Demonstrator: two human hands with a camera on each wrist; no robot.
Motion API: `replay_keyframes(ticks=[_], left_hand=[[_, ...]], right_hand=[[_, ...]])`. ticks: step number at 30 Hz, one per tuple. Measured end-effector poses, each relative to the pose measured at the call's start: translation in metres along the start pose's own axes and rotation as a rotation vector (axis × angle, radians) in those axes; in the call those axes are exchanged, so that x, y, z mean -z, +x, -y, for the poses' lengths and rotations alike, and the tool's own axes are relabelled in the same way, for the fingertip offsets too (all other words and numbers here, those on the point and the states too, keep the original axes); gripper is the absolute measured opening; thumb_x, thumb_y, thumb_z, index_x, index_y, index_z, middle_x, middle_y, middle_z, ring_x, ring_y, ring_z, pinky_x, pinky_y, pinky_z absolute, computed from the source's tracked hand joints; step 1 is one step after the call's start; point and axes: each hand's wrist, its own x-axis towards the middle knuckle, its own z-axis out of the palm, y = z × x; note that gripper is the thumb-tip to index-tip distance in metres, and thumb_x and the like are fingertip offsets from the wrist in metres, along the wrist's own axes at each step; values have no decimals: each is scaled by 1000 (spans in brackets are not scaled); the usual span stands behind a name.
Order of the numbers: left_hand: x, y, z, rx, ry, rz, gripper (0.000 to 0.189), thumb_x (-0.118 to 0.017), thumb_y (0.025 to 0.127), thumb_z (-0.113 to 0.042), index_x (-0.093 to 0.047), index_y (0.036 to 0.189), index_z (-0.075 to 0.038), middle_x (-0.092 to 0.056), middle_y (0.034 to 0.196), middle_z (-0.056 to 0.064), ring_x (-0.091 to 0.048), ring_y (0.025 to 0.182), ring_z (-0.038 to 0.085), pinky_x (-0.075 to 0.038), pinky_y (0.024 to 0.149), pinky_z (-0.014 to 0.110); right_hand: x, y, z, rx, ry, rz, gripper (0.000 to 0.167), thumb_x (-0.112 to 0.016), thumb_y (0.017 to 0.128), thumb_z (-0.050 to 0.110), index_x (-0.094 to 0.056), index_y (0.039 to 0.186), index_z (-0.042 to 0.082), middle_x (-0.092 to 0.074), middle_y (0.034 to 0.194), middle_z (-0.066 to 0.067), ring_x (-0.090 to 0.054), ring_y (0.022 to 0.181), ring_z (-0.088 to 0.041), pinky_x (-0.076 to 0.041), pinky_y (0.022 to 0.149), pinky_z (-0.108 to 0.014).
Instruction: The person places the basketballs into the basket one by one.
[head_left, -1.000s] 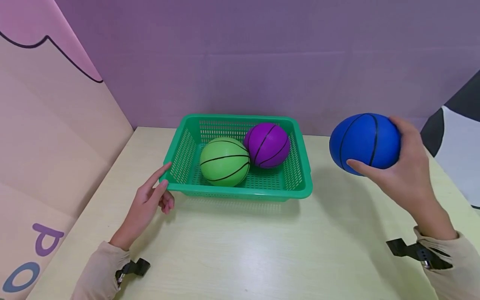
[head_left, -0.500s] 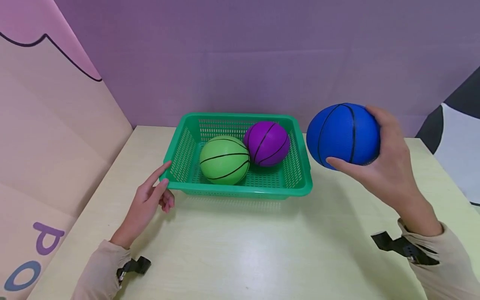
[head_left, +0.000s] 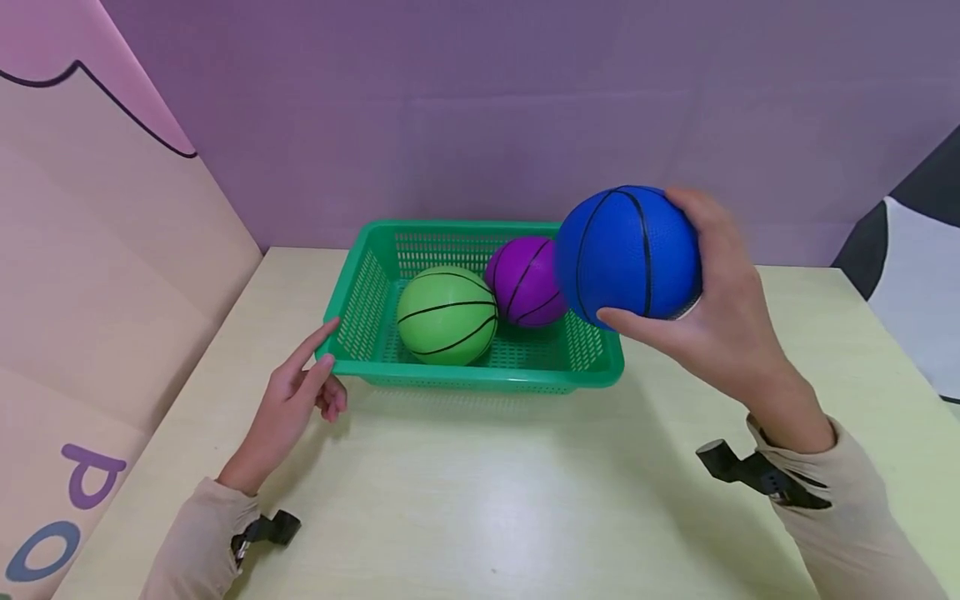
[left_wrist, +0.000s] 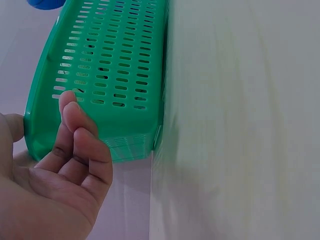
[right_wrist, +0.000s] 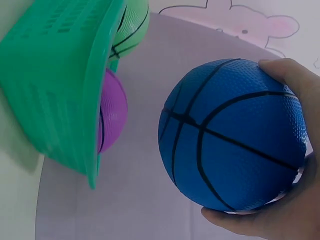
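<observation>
A blue toy basketball [head_left: 630,254] with black lines is held up in my right hand [head_left: 723,308], thumb on its near side and fingers round its far side. In the head view it overlaps the right end of a green plastic basket [head_left: 480,377]; the right wrist view shows it apart from the rim. Inside the basket lie a light green ball [head_left: 447,317] and, touching it, a purple ball [head_left: 525,279], partly hidden by the blue one. My left hand [head_left: 288,404] holds the basket's near left corner between thumb and index finger; its other fingers curl loosely below.
The basket stands on a pale wooden table [head_left: 480,492], near its back edge. Behind rises a purple wall panel [head_left: 480,108], and a printed panel [head_left: 97,275] borders the left side. Each wrist wears a small black camera on a strap.
My right hand has carried the blue ball leftward and slightly up, from the basket's right side to over its right end. The left hand, the basket and its two balls stay in place.
</observation>
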Motion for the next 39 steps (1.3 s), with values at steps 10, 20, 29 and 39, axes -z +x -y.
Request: replay_keyframes(ticks=[10, 20, 29, 39], left_hand=[[0, 0, 1, 1, -2, 2, 48, -37, 110, -14, -31, 157, -17, -62, 68, 19, -57, 55, 26, -52, 52, 32], [0, 0, 2, -6, 0, 2, 48, -37, 110, -14, -32, 157, -17, -62, 67, 19, -56, 54, 26, -52, 51, 32], [-2, 4, 4, -19, -22, 15, 48, -38, 109, -14, -32, 157, -17, -62, 67, 19, -55, 53, 26, -51, 51, 33], [-1, 6, 4, -19, -11, 24, 49, -39, 109, -14, -31, 157, -17, -62, 65, 21, -55, 51, 26, -51, 50, 33]], right_hand=[[-18, -1, 12, 39, 23, 66, 113, -96, 61, 19, -33, 154, 29, -34, 155, 5, -38, 137, -26, -45, 93, -67], [-28, 9, 24, 66, 57, 50, 110, -95, 63, 21, -33, 154, 30, -34, 155, 7, -36, 138, -20, -46, 95, -64], [-44, 3, 22, 90, 88, 93, 107, -94, 65, 22, -33, 154, 28, -31, 157, 4, -40, 136, -29, -47, 94, -63], [-56, -1, 18, 90, 98, 156, 108, -95, 65, 26, -33, 154, 26, -30, 157, 1, -42, 133, -34, -50, 92, -60]])
